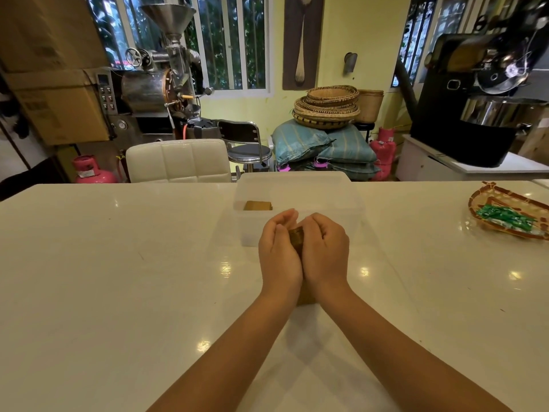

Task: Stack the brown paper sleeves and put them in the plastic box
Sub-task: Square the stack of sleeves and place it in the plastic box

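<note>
My left hand (278, 254) and my right hand (325, 251) press together around a stack of brown paper sleeves (297, 237), standing on edge on the white table. Only the stack's top edge and a bit of its lower end below my wrists show; the rest is hidden by my palms. Just beyond my hands stands a translucent plastic box (341, 200), open at the top. Inside it, at the left, lies another brown stack of sleeves (258, 205).
The white glossy table (118, 278) spreads wide on both sides. A woven tray (487, 194) with green packets (505, 219) sits at the far right. Behind the table stand a white padded chair (178, 160) and coffee roasting machines.
</note>
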